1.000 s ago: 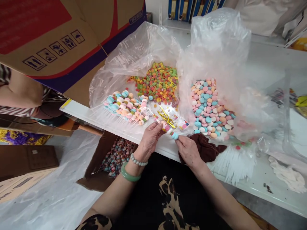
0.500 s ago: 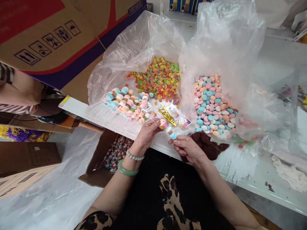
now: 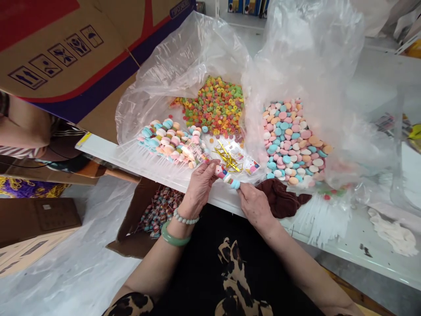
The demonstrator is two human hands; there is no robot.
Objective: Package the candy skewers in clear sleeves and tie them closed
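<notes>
Over the table's front edge, my left hand point(image 3: 203, 180) pinches a small printed clear bag point(image 3: 221, 171). A marshmallow skewer point(image 3: 234, 183) in pale blue and white lies partly inside the bag, its blue end pointing toward my right hand point(image 3: 256, 202). The fingers of my right hand are closed at that end, probably round the stick, which they hide. Just behind are gold twist ties point(image 3: 228, 159) and flat printed bags point(image 3: 252, 166). A heap of finished marshmallow skewers point(image 3: 167, 142) lies to the left, white sticks toward the front edge.
Ring gummies point(image 3: 217, 105) and loose marshmallows point(image 3: 286, 140) sit in large clear plastic bags. On the right are a brown cloth point(image 3: 283, 197), white sticks point(image 3: 324, 219) and a white glove point(image 3: 393, 232). A carton of wrapped skewers point(image 3: 161, 208) stands below; another person's arm point(image 3: 28, 125) shows at left.
My right hand has turned and closed over the skewer's end. The bag in my left hand has tipped further left, and the skewer sits slightly lower and flatter. The whole view has shifted a little.
</notes>
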